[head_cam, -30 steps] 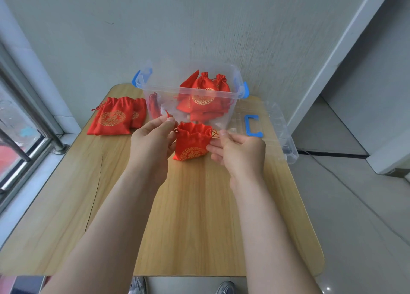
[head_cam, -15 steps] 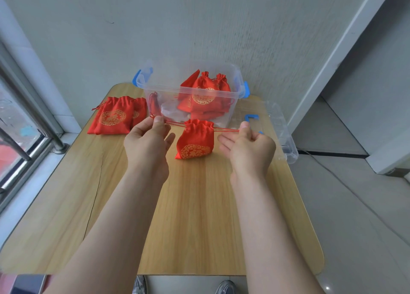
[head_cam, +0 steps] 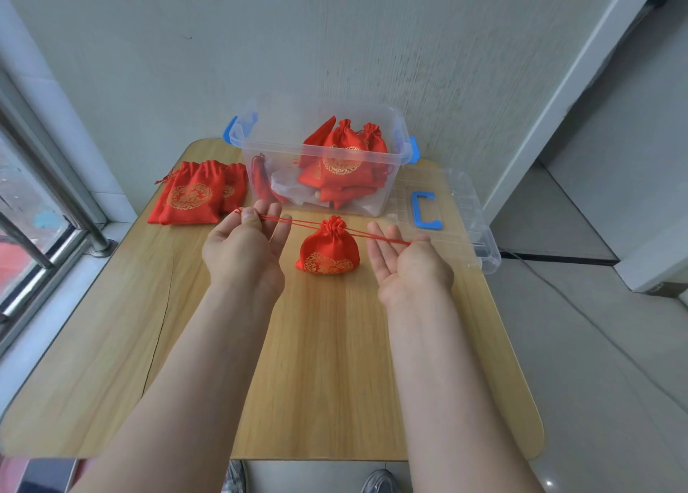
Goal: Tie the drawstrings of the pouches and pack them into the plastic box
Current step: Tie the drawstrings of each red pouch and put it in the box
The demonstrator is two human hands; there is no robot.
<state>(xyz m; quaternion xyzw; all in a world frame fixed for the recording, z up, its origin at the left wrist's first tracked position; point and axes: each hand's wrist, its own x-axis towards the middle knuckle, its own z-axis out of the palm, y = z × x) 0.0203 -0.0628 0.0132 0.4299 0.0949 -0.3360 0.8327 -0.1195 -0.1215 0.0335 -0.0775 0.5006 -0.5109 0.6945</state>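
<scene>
Your left hand [head_cam: 242, 247] is raised just above the table [head_cam: 335, 362]. Its thumb and forefinger pinch one end of the red drawstring [head_cam: 298, 223], and the other fingers stand loosely up. Your right hand [head_cam: 407, 265] lies palm up with the fingers nearly straight. Its thumb pins the other end of the drawstring against the side of the hand. Between your two hands the cord runs taut, sloping slightly down toward the right.

In the middle of the cord sits the pouch [head_cam: 329, 248], red with a gold pattern. Its mouth is gathered into a tight ruffle, and its base rests on the table between your wrists, apart from both palms.

Just behind it stands the plastic box [head_cam: 316, 150], clear with blue latches and open at the top. The packed pouches [head_cam: 342, 161] are heaped toward its right side. To the left of the box, the loose pouches [head_cam: 193, 194] lie flat in an overlapping stack near the table's edge. To the right of the box, the clear lid [head_cam: 469, 213] lies flat, its blue handle [head_cam: 426, 211] facing up, and it overhangs the table's right edge.
</scene>
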